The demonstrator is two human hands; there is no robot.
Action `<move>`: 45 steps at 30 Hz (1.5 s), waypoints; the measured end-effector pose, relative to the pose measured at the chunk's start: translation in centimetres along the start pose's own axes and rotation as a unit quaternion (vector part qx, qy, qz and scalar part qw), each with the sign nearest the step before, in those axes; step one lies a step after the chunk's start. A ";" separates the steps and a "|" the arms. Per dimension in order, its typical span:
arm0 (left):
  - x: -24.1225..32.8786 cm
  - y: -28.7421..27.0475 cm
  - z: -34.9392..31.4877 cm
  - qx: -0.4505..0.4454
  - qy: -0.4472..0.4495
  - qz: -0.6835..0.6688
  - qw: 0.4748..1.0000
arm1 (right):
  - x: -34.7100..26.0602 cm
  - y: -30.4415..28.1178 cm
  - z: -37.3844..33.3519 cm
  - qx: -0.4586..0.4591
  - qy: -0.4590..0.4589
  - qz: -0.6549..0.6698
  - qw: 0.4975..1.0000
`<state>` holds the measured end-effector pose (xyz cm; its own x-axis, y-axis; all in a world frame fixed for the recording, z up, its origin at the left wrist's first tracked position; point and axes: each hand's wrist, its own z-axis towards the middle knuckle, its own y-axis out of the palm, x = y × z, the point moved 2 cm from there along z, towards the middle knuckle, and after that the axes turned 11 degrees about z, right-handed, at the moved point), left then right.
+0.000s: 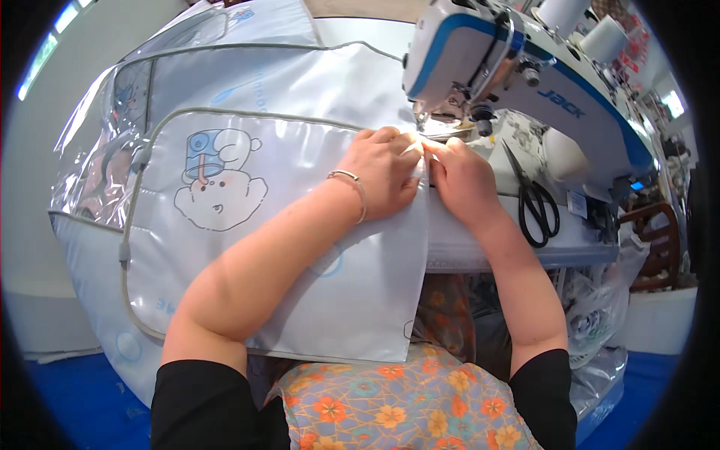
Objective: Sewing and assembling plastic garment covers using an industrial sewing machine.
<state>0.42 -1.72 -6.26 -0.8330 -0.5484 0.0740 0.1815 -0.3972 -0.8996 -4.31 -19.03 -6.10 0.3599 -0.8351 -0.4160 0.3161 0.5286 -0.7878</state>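
Note:
A large sheet of pale, shiny coated fabric [247, 262] with a cartoon bear print spreads over the table and down toward my lap. Dark grey trim and a zipper outline a rounded panel on it. My left hand [382, 171], a bracelet on its wrist, rests on the sheet near its right edge, fingers curled and gripping it. Close beside it, my right hand [463, 180] pinches the same edge between thumb and fingers. Both hands are just in front of the lit needle area of a white and blue sewing machine [454, 56]. The fingertips partly hide the fabric edge.
Black-handled scissors [532, 189] lie right of my right hand on the machine table [487, 255]. White thread cones [604, 39] stand behind the machine. Clear plastic film [97, 165] is part of the fabric piece on the left. A brown chair [660, 244] is at the right.

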 end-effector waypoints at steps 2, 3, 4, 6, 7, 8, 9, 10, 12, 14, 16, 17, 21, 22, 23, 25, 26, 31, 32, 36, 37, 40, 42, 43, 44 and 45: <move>0.1 0.1 0.0 -0.001 0.004 0.005 1.000 | 0.0 0.0 -0.1 0.006 0.010 0.000 1.000; 0.1 0.1 0.1 0.005 0.002 0.010 1.000 | 0.0 0.0 -0.1 0.007 0.013 0.007 1.000; 0.1 0.0 0.1 0.002 0.003 0.016 1.000 | 0.0 0.0 0.0 0.000 0.009 0.013 1.000; 0.0 0.0 0.2 -0.006 0.006 0.012 1.000 | 0.1 -0.1 0.2 -0.016 0.024 0.002 1.000; 0.0 0.0 0.3 -0.016 0.002 0.011 1.000 | 0.1 -0.1 0.4 -0.026 0.027 -0.005 0.999; 0.0 0.0 0.3 -0.014 0.005 0.010 1.000 | 0.2 -0.1 0.4 -0.034 0.037 -0.009 0.999; -0.1 -0.1 0.4 -0.014 0.000 0.010 1.000 | 0.2 -0.1 0.4 -0.036 0.033 -0.013 0.999; -0.2 -0.1 0.4 -0.013 -0.009 0.011 1.000 | 0.1 -0.1 0.4 -0.034 0.012 -0.010 0.999; -0.2 -0.1 0.5 -0.002 -0.008 0.009 1.000 | 0.1 -0.1 0.3 -0.029 0.032 -0.003 0.999; -0.3 0.0 0.7 0.007 -0.009 0.006 1.000 | 0.0 -0.1 0.3 -0.022 0.039 0.010 0.999; -0.5 0.2 0.8 0.004 -0.015 0.013 1.000 | -0.1 -0.1 0.3 -0.021 0.044 0.020 0.999; -0.5 0.2 0.9 0.003 -0.013 0.008 1.000 | -0.3 -0.3 0.3 -0.008 0.032 0.019 0.999; -0.7 0.1 1.3 0.048 0.001 0.029 0.998 | -1.1 -2.0 -1.2 -0.004 0.047 0.008 0.999; -0.8 0.0 1.4 0.052 0.004 -0.016 0.998 | -1.3 -2.8 -2.2 0.026 0.021 0.042 0.999; -0.8 0.1 1.7 0.058 0.022 -0.012 0.998 | -1.2 -4.1 -3.8 0.058 0.003 0.064 0.996; -0.8 0.5 2.2 0.026 0.025 0.018 0.999 | -0.6 -6.6 -8.3 0.093 -0.020 0.071 0.993; -0.7 0.7 2.4 0.026 0.041 0.027 0.998 | 0.1 -7.8 -10.9 0.124 -0.001 0.068 0.990; -1.4 1.1 3.0 -0.022 0.042 0.058 0.997 | 9.2 -16.2 -26.4 0.350 0.259 -0.103 0.894; -2.0 0.9 2.6 -0.024 0.019 0.061 0.998 | 11.9 -17.6 -29.4 0.398 0.369 -0.045 0.839; -3.1 0.0 1.2 -0.034 0.076 -0.010 0.996 | 21.4 -19.4 -38.4 0.296 0.562 -0.043 0.771; -3.2 -0.3 0.6 -0.047 0.083 0.007 0.995 | 23.0 -18.8 -39.8 0.206 0.645 -0.067 0.733; -3.2 -1.6 -1.6 -0.066 0.064 0.015 0.996 | 25.7 -17.1 -40.6 0.099 0.600 -0.095 0.788; -2.9 -2.7 -3.2 -0.042 0.039 -0.044 0.997 | 25.8 -17.0 -40.6 0.121 0.605 -0.115 0.778; -2.7 -3.4 -4.1 -0.044 0.041 -0.046 0.997 | 25.5 -17.3 -40.4 0.130 0.594 -0.120 0.785; -2.6 -3.9 -4.9 -0.045 0.026 -0.049 0.997 | 25.2 -17.8 -40.3 0.143 0.594 -0.127 0.782; -2.4 -4.6 -5.6 -0.022 0.035 -0.065 0.997 | 24.7 -18.5 -40.3 0.140 0.582 -0.143 0.789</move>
<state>-1.31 5.58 -4.71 -0.8830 -0.4408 0.1614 0.0489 -0.4282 -0.9023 -36.59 -55.59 -20.12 -0.7582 -0.4145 -0.5033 0.4781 0.1715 -0.8614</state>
